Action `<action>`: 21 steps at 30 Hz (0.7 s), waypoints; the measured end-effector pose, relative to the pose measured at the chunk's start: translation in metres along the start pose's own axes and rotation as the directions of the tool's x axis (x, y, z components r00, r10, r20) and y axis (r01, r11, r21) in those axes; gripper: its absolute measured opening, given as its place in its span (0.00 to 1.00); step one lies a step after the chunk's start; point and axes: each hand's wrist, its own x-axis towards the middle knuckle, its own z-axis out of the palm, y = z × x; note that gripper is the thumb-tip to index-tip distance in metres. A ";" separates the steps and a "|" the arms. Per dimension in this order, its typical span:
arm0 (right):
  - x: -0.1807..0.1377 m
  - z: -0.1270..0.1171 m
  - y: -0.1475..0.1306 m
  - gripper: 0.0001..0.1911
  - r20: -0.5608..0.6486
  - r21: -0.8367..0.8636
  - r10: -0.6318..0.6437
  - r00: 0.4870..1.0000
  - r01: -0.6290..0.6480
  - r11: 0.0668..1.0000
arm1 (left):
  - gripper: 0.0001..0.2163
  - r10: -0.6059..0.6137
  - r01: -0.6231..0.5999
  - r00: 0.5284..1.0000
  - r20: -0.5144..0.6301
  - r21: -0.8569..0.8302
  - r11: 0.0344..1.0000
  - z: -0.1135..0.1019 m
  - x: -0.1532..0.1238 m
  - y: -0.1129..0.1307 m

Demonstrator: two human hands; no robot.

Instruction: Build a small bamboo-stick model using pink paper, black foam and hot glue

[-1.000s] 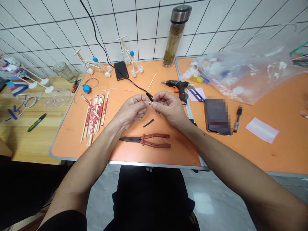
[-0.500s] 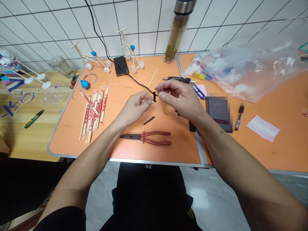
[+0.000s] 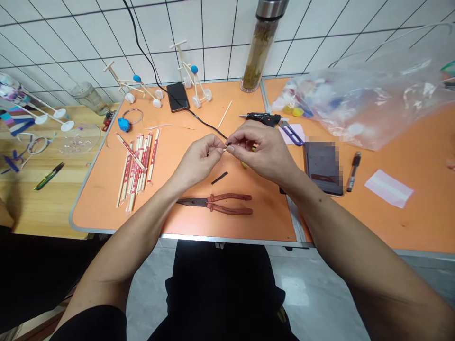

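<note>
Above the middle of the orange table, the fingertips of my two hands meet. My left hand (image 3: 199, 158) is closed in a pinch on a thin wooden stick (image 3: 224, 150), of which only the pale tip shows. Thumb and forefinger of my right hand (image 3: 263, 151) press on a short black strip (image 3: 228, 143) at that tip; most of the strip is hidden by the fingers. Another black strip (image 3: 219, 178) lies on the table just below. Closer to me rest long-nose pliers (image 3: 230, 203) with red handles. Something yellow (image 3: 243, 165) is partly covered by my right hand.
Wrapped chopsticks (image 3: 138, 166) lie at left. Two stick models (image 3: 137, 87) with white wheels stand behind, beside a phone (image 3: 177, 97) and black cable. A tall bottle (image 3: 261, 52), glue gun (image 3: 262, 118), purple cutter (image 3: 292, 133), dark tablet (image 3: 323, 168) and plastic bag (image 3: 369, 99) occupy the back and right.
My right hand has come down and left, its fingers closing over the black strip that stood upright at the stick's tip. My left hand keeps its pinch nearly in place.
</note>
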 end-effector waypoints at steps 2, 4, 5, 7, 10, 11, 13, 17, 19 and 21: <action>-0.001 0.001 0.001 0.04 -0.011 -0.027 -0.035 0.999 0.035 0.999 | 0.04 0.008 -0.008 1.000 -0.015 0.012 1.000 -0.001 0.000 -0.002; -0.002 0.002 0.002 0.04 -0.026 -0.054 -0.078 0.997 0.077 0.996 | 0.03 0.008 -0.008 0.999 -0.035 0.015 1.000 -0.001 0.001 -0.004; -0.003 0.003 0.002 0.04 -0.032 -0.064 -0.101 0.994 0.099 0.993 | 0.03 0.011 -0.011 0.999 -0.046 0.014 1.000 -0.001 0.001 -0.004; -0.004 0.004 0.003 0.04 -0.040 -0.078 -0.140 0.989 0.137 0.987 | 0.04 0.027 -0.026 0.997 -0.072 0.017 1.000 -0.001 0.002 -0.005; -0.005 0.005 0.004 0.06 -0.050 -0.093 -0.180 0.982 0.175 0.980 | 0.04 0.040 -0.037 0.993 -0.110 0.032 0.999 0.000 0.003 -0.003; -0.005 0.006 0.004 0.06 -0.056 -0.101 -0.187 0.981 0.181 0.978 | 0.05 0.041 -0.037 0.992 -0.122 0.035 0.999 0.000 0.003 -0.003; -0.006 0.008 0.005 0.07 -0.073 -0.121 -0.200 0.977 0.190 0.974 | 0.05 0.046 -0.043 0.989 -0.143 0.027 0.999 0.001 0.003 -0.001; -0.008 0.010 0.009 0.08 -0.102 -0.193 -0.227 0.968 0.205 0.960 | 0.06 0.056 -0.060 0.983 -0.173 -0.015 0.998 0.002 0.002 0.001; -0.009 0.010 0.010 0.09 -0.101 -0.234 -0.236 0.967 0.207 0.950 | 0.07 0.056 -0.063 0.982 -0.178 -0.034 0.997 0.003 0.001 0.002; -0.009 0.010 0.011 0.09 -0.095 -0.270 -0.241 0.966 0.208 0.940 | 0.06 0.047 -0.057 0.982 -0.182 -0.053 0.997 0.003 0.000 0.002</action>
